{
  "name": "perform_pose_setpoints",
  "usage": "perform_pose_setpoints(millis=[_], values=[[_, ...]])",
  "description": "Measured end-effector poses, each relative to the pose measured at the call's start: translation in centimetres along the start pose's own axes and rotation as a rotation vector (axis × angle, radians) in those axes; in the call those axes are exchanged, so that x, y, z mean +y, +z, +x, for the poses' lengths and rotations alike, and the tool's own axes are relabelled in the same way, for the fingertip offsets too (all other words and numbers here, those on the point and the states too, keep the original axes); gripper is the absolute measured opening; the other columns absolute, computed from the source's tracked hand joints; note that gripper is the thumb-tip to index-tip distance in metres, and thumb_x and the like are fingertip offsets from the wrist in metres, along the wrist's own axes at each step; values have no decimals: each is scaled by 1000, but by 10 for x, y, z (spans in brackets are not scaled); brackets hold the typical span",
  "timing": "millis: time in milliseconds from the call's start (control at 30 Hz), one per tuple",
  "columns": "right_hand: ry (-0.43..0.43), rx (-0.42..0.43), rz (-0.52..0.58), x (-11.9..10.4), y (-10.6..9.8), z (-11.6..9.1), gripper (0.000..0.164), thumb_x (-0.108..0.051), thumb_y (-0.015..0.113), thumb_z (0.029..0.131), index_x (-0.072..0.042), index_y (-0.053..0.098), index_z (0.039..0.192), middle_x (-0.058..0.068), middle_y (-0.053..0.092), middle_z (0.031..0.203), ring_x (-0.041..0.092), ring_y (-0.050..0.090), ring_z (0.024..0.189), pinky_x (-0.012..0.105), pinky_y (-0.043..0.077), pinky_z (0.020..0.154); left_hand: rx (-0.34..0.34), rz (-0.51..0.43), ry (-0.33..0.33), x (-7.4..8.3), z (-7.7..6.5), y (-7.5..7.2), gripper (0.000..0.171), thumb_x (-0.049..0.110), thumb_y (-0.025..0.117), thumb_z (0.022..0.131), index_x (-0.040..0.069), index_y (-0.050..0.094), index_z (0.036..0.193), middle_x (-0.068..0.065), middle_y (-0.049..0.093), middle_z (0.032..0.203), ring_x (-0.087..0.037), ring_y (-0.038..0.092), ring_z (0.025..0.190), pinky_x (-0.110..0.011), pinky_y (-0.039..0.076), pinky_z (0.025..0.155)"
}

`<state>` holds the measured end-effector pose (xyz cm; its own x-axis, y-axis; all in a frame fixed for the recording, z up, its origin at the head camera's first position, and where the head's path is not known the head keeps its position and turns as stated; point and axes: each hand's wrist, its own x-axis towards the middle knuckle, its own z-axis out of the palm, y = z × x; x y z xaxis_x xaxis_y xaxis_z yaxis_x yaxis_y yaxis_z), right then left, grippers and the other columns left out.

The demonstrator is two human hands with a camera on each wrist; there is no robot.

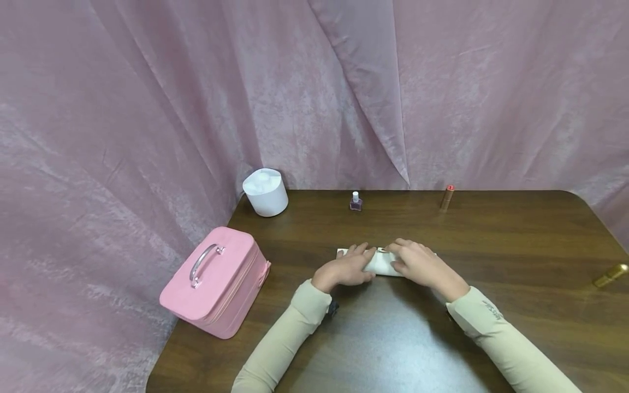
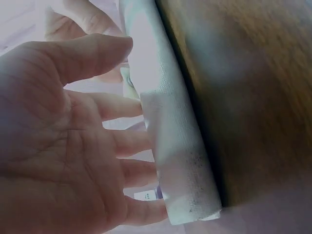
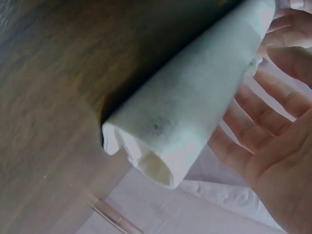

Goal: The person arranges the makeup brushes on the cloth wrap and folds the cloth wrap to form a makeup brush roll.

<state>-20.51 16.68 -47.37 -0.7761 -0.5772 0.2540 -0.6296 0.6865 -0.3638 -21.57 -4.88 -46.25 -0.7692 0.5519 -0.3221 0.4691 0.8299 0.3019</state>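
A rolled-up piece of white fabric (image 1: 383, 264) lies crosswise on the table in front of me. My left hand (image 1: 346, 267) rests on its left part, with fairly straight fingers reaching over it and the thumb near its front side. On its right part rests my right hand (image 1: 416, 262), fingers spread over the top. In the left wrist view the rolled fabric (image 2: 170, 131) shows dark specks near its end. The right wrist view shows layers inside the open end of the rolled fabric (image 3: 146, 161). A small fastener sits between the hands. Fingertips are partly hidden behind the fabric.
On the left stands a pink case (image 1: 216, 278) with a silver handle. A white round container (image 1: 266, 194), a nail polish bottle (image 1: 356, 203) and a red-topped tube (image 1: 447, 197) stand along the back. A gold tube (image 1: 610, 275) is at the right edge.
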Motion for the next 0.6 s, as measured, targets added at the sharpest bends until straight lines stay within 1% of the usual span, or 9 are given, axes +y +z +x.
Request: perform_pose_setpoints(millis=[100, 200, 367, 467, 600], values=[[8, -6, 27, 2, -6, 0, 31, -5, 73, 89, 4, 68, 119, 16, 68, 114, 34, 68, 99, 50, 55, 80, 37, -20, 5, -1, 0, -3, 69, 36, 59, 102, 10, 32, 159, -15, 26, 164, -37, 25, 149, -61, 26, 114], [32, -9, 40, 4, -11, 0, 32, -10, 70, 94, 4, 66, 122, 18, 67, 119, 37, 67, 105, 53, 53, 86, 54, -50, 6, -4, 1, -7, 68, 36, 57, 103, 9, 31, 160, -15, 24, 165, -38, 23, 150, -62, 25, 114], [97, 22, 0, 9, -16, -1, 37, -18, 65, 99, 7, 63, 128, 26, 63, 126, 45, 62, 114, 63, 47, 91, 102, -86, 20, -13, 4, -9, 69, 41, 52, 105, 8, 28, 160, -16, 21, 166, -39, 21, 151, -63, 22, 114], [151, 20, -46, 14, -17, -4, 45, -23, 61, 102, 9, 58, 133, 32, 57, 133, 50, 54, 123, 68, 41, 96, 147, -75, 12, -20, 7, -7, 70, 45, 50, 105, 10, 27, 161, -15, 21, 166, -40, 21, 150, -63, 22, 114], [232, -19, -86, 19, -20, -10, 57, -32, 55, 105, 10, 49, 142, 35, 45, 145, 55, 40, 133, 73, 31, 101, 199, -71, 8, -32, 9, -3, 70, 48, 47, 106, 10, 26, 161, -15, 19, 166, -41, 20, 150, -64, 22, 114]])
